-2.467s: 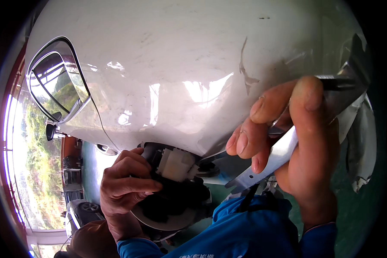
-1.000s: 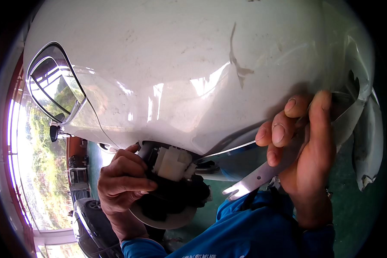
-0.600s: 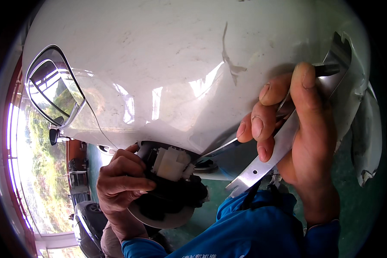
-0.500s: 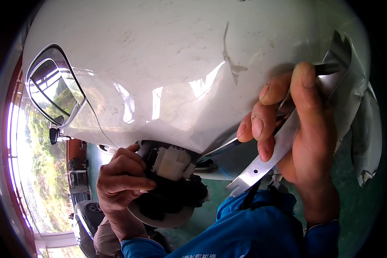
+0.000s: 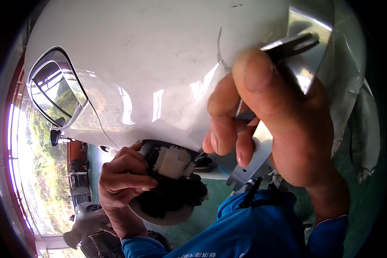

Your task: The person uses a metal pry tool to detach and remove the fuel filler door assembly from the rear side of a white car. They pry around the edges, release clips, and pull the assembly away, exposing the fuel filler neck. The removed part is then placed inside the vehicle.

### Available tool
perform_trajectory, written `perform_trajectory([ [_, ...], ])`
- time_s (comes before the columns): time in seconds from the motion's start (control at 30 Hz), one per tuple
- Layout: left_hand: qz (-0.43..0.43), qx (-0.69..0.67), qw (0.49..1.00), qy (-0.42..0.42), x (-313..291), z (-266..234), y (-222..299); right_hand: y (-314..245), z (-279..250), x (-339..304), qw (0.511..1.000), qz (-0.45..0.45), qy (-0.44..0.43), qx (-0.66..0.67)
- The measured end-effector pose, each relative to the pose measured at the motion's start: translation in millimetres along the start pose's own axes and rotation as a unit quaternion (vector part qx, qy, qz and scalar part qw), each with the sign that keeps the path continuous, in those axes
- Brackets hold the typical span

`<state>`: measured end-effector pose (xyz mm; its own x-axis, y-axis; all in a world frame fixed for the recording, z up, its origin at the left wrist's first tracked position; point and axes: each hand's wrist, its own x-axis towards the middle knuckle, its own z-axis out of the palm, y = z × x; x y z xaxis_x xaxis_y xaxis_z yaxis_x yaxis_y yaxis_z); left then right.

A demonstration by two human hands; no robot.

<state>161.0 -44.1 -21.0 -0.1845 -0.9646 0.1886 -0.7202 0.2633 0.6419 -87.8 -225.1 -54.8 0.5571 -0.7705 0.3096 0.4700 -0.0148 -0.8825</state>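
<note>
The left hand (image 5: 122,182) has its fingers grasping the left side of a black plastic part (image 5: 172,192), which lies at the lower edge of the white car panel (image 5: 159,64); a cream plastic block (image 5: 173,162) sits on it, and a pale round disc (image 5: 176,218) shows beneath. The right hand (image 5: 284,116) has its fingers curled round a flat metal bar (image 5: 251,165), its notched end slanting down to the left and its broad, shiny end rising past the thumb; a dark forked tool (image 5: 293,46) is clasped in the same grip, and where its other end goes cannot be told.

The black part should be light for its bulk and fairly stiff; the cream block, with its small ribs and tabs, looks the more brittle, so the black shell's outer edge is the better hold, with pressure kept off the tabs. The bar looks rigid, smooth and perhaps a little slippery; the middle of its shank suits a firm grasp, clear of both ends; its hard edges could scratch the panel's paint, which already bears a dark scrape (image 5: 220,49).
</note>
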Motion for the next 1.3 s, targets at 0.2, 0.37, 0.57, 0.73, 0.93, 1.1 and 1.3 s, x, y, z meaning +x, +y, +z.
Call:
perform_trajectory([
  [0.2, 0.0, -0.003, 1.0, 0.01, -1.6, 2.7, -4.2, -4.2, 2.8, 2.8, 0.999, 0.013, -0.02, -0.025],
  [0.37, -0.001, 0.005, 1.0, -0.028, 1.7, -3.1, -4.4, -12.0, 7.4, 3.1, 0.998, -0.033, -0.013, -0.061],
  [0.57, -0.045, 0.034, 0.997, -0.055, 36.5, 0.1, 38.5, -0.8, 1.2, 0.1, 0.991, -0.13, -0.042, 0.001],
  [0.73, -0.034, 0.053, 0.997, -0.052, 84.9, 44.9, 64.0, 14.9, -14.7, -13.1, 0.99, -0.14, -0.012, -0.011],
  [0.93, 0.005, 0.145, 0.983, -0.115, 107.1, 53.8, 74.2, 28.6, -27.3, -35.1, 0.986, -0.166, 0.029, 0.004],
  [1.1, -0.018, 0.002, 1.0, 0.016, 85.8, 55.3, 66.0, 76.5, -54.1, -89.0, 0.999, -0.038, -0.003, -0.027],
  [1.3, -0.023, -0.036, 0.999, -0.004, 92.0, 66.0, 70.7, 143.8, -3.6, -134.1, 0.971, -0.054, -0.135, -0.189],
])
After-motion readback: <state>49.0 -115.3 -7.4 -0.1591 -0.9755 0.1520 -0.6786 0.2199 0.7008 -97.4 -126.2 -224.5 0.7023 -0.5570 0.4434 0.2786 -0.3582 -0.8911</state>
